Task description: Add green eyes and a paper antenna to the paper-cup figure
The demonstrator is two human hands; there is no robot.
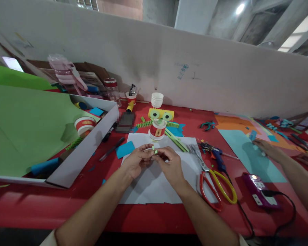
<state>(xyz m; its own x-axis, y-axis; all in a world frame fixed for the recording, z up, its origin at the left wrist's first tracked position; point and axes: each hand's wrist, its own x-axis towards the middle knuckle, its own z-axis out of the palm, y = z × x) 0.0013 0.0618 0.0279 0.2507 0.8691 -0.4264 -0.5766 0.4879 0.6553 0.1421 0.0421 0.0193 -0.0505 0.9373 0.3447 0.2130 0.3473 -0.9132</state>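
Observation:
A small light-green paper piece (155, 151) is pinched between my two hands, above a white sheet (154, 188). My left hand (137, 160) grips it from the left with closed fingers. From the right, my right hand (170, 164) holds its other side, fingers also closed. Just beyond them stands a red and white paper cup (157, 132) with a yellow roll (151, 113) carrying two round green eyes above it. Green coiled paper strips (144, 124) stick out at its sides. Flat green strips (178, 141) lie behind my right hand.
Scissors (206, 167), a blue glue gun (219, 160) and a purple device (261, 193) with a cable lie to the right. Another person's hand (264, 147) rests over light-blue paper (236, 147). A white box (84, 153) stands left, near a blue square (125, 149).

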